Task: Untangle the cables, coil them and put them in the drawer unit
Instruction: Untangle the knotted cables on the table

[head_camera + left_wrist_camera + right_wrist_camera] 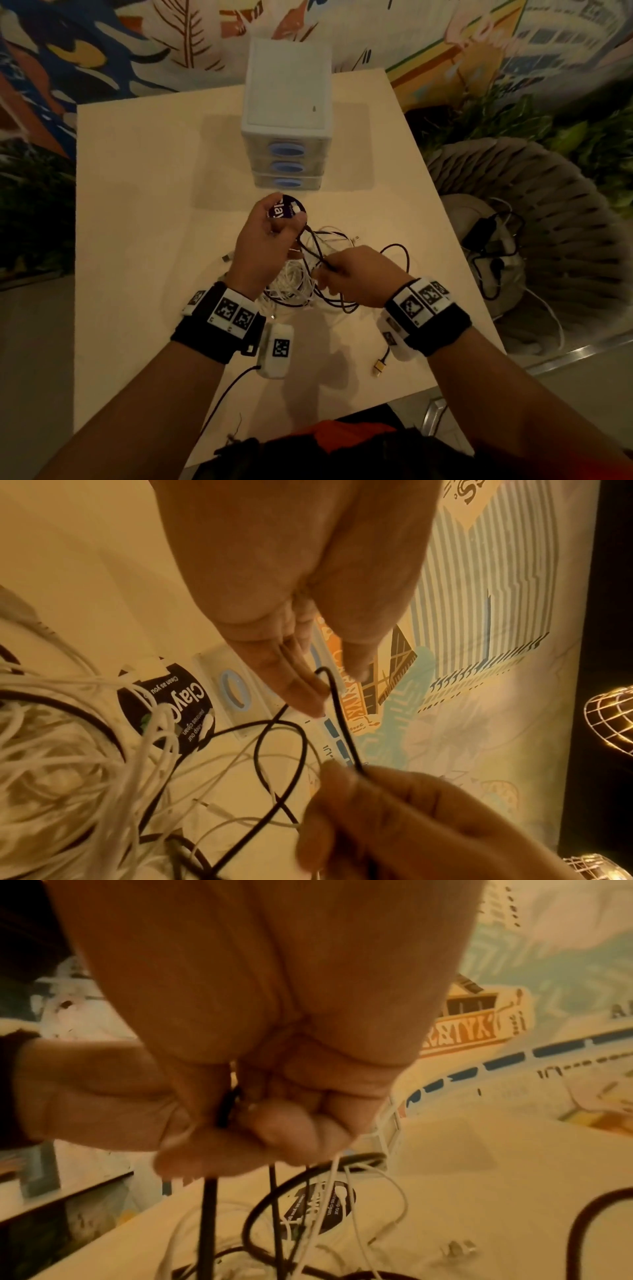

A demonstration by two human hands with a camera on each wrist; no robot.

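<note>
A tangle of white cables [291,281] and a black cable [404,253] lies on the cream table [137,205] in front of the white drawer unit [286,102], whose three blue-handled drawers are closed. My left hand [294,222] is raised over the pile, and a loop of the black cable [301,739] hangs pinched at its fingertips [308,696]. Just to the right, my right hand [325,270] grips the same black cable [209,1204] in curled fingers [291,1123]. The white cables [51,777] stay heaped below.
A round purple sticker [284,209] sits on the table between the pile and the drawer unit. A gold plug [379,368] lies near the front right of the table. A grey woven chair [548,222] with a black charger [486,233] stands to the right.
</note>
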